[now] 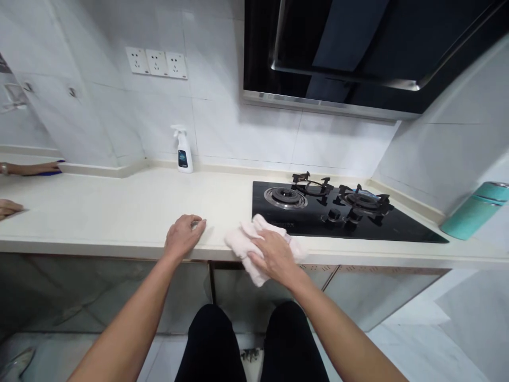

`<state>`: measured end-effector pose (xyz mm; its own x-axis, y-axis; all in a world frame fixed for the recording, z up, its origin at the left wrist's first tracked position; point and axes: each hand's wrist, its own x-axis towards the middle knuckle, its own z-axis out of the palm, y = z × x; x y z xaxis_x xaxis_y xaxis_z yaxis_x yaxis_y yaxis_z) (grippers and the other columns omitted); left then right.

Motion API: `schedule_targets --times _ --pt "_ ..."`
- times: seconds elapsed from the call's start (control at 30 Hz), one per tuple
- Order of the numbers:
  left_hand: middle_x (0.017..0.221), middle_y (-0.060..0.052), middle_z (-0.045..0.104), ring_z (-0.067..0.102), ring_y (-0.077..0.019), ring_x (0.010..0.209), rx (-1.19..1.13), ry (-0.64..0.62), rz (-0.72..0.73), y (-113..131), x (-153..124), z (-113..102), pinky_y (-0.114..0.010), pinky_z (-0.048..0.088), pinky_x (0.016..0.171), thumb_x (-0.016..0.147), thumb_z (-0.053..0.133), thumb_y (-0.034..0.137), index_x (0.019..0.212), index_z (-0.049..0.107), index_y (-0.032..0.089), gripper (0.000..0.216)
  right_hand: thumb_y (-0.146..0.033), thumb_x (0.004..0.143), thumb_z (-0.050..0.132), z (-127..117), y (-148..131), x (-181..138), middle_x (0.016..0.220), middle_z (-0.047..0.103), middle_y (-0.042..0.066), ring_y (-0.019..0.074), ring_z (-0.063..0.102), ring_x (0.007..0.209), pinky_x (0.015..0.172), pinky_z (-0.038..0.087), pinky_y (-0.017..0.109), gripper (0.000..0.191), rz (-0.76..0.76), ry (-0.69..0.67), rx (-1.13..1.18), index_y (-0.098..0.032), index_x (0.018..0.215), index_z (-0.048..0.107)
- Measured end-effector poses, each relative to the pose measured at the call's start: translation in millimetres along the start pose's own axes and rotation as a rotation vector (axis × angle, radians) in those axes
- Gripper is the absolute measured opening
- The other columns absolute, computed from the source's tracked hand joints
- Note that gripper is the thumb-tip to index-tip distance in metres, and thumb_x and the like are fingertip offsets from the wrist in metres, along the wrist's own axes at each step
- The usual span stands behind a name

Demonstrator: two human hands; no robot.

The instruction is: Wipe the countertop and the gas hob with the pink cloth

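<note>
My right hand is closed on a pale pink cloth, which lies bunched on the counter's front edge and hangs partly over it. The cloth's upper end touches the near left corner of the black glass gas hob. My left hand rests on the pale countertop, left of the cloth, its fingers loosely bent. Between thumb and forefinger there is a small gap, and I see nothing held there. Behind it, by the wall, stands a white spray bottle with a dark label.
Pan supports rise from the hob. A teal bottle stands at the right, under the dark range hood. At far left, another person's hand touches something blue, and their other hand rests on the counter.
</note>
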<state>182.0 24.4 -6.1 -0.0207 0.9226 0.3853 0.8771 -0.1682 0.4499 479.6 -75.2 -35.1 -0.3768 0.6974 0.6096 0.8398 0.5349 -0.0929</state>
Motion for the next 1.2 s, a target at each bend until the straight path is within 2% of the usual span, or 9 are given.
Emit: schedule_targets --times 0.17,0.33,0.4,0.5,0.57,0.7,0.8,1.03,1.2 --pt "0.118 -0.01 0.074 0.063 -0.0323 0.119 0.082 -0.001 0.058 3.7 -0.2 3.9 -0.043 0.048 0.102 0.092 0.046 0.051 0.104 0.077 0.024 0.043 -0.048 0.103 0.051 -34.7 74.3 -59.6 0.102 0.068 0.011 0.0256 0.058 0.095 0.088 0.048 0.041 0.035 0.185 0.218 -0.016 -0.021 0.104 0.074" --pt "0.117 -0.009 0.074 0.061 -0.0312 0.121 0.096 0.016 0.076 2.8 -0.7 9.3 -0.043 0.046 0.104 0.091 0.047 0.049 0.099 0.077 0.024 0.04 -0.058 0.099 0.046 -66.5 135.2 -43.1 0.098 0.063 0.009 0.0237 0.06 0.094 0.086 0.05 0.037 0.046 0.539 0.488 0.016 -0.02 0.096 0.072" --pt "0.117 -0.009 0.074 0.062 -0.031 0.121 0.096 0.024 0.084 1.5 -1.3 9.9 -0.043 0.046 0.104 0.091 0.046 0.048 0.098 0.076 0.024 0.039 -0.057 0.098 0.043 -72.1 150.4 -19.8 0.119 0.063 0.015 0.0287 0.058 0.114 0.1 0.047 0.042 0.052 0.644 0.399 -0.093 -0.018 0.114 0.073" --pt "0.116 -0.01 0.074 0.062 -0.0311 0.12 0.089 0.032 0.101 -0.3 -2.6 9.3 -0.044 0.046 0.104 0.092 0.046 0.048 0.101 0.076 0.023 0.04 -0.053 0.099 0.042 -67.2 162.4 9.0 0.154 0.047 0.017 0.0339 0.041 0.144 0.118 0.034 0.049 0.059 0.778 -0.022 -0.218 -0.02 0.144 0.062" --pt "0.116 -0.01 0.074 0.062 -0.0311 0.12 0.084 0.029 0.105 -0.5 -3.1 8.7 -0.044 0.046 0.104 0.093 0.046 0.047 0.102 0.076 0.022 0.041 -0.058 0.098 0.043 -58.3 163.0 18.0 0.162 0.041 0.015 0.0376 0.036 0.15 0.122 0.027 0.057 0.063 0.822 -0.226 -0.223 -0.026 0.15 0.058" --pt "0.116 -0.011 0.074 0.062 -0.0318 0.12 0.087 0.028 0.089 1.3 -2.5 8.2 -0.046 0.046 0.105 0.092 0.046 0.049 0.101 0.077 0.023 0.041 -0.078 0.095 0.037 -44.4 143.1 21.0 0.168 0.034 0.016 0.0467 0.032 0.151 0.118 0.019 0.072 0.078 0.862 -0.304 -0.215 -0.029 0.155 0.053" --pt "0.117 -0.01 0.074 0.061 -0.0324 0.121 0.081 0.043 0.069 2.0 -0.9 8.0 -0.046 0.046 0.106 0.092 0.047 0.05 0.1 0.077 0.024 0.041 -0.078 0.096 0.037 -36.5 102.8 26.3 0.167 0.034 0.019 0.0477 0.035 0.147 0.114 0.023 0.076 0.08 0.763 -0.299 -0.195 -0.027 0.155 0.053" --pt "0.118 -0.011 0.075 0.064 -0.0333 0.118 0.109 0.011 0.081 -1.2 3.4 4.8 -0.044 0.049 0.102 0.089 0.046 0.052 0.098 0.078 0.024 0.044 -0.063 0.098 0.052 7.3 -35.6 43.1 0.142 0.056 0.014 0.0358 0.049 0.123 0.1 0.042 0.057 0.051 0.206 -0.162 -0.115 -0.03 0.135 0.065" --pt "0.122 -0.012 0.075 0.066 -0.0351 0.118 0.125 -0.017 0.074 -3.2 7.1 0.5 -0.044 0.052 0.098 0.09 0.045 0.055 0.1 0.078 0.023 0.046 -0.063 0.095 0.058 17.9 -59.3 39.6 0.131 0.057 0.012 0.0309 0.048 0.114 0.095 0.042 0.047 0.048 -0.003 -0.071 -0.116 -0.028 0.128 0.065"
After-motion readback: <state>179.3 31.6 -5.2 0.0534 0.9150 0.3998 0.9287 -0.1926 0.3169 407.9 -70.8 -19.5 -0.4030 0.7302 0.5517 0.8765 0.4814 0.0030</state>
